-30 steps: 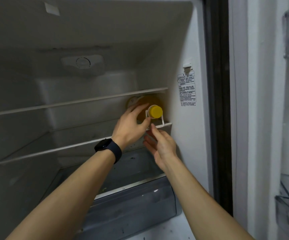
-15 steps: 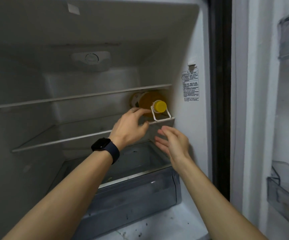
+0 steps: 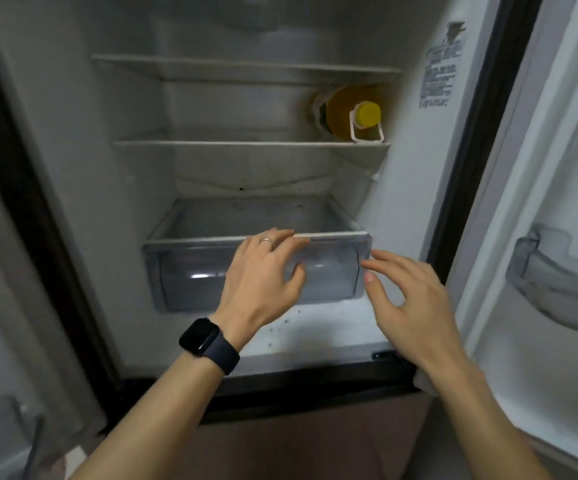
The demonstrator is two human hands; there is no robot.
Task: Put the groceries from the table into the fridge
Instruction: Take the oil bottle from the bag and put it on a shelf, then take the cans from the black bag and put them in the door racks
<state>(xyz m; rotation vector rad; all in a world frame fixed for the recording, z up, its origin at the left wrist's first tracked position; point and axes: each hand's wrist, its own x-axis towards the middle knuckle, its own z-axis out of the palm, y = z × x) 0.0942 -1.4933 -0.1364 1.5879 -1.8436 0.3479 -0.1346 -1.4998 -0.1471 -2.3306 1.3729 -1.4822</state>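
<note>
The fridge (image 3: 412,188) stands open in front of me. A bottle of yellow oil (image 3: 349,110) with a yellow cap and a white carry handle lies on its side at the right end of the middle glass shelf (image 3: 232,143), cap toward me. My left hand (image 3: 263,275), with a ring and a black watch on the wrist, hovers in front of the clear crisper drawer (image 3: 183,268), fingers spread and holding nothing. My right hand (image 3: 408,306) is open by the drawer's right corner, also holding nothing.
An upper glass shelf (image 3: 246,65) sits above the bottle. The open fridge door with clear door bins (image 3: 557,282) stands at the right. The white fridge floor (image 3: 315,327) lies under the drawer, and a dark lower compartment front is below.
Both hands have let go of the oil bottle and dropped from the middle shelf to the crisper drawer. The bottle stays on the shelf. My view has tilted downward.
</note>
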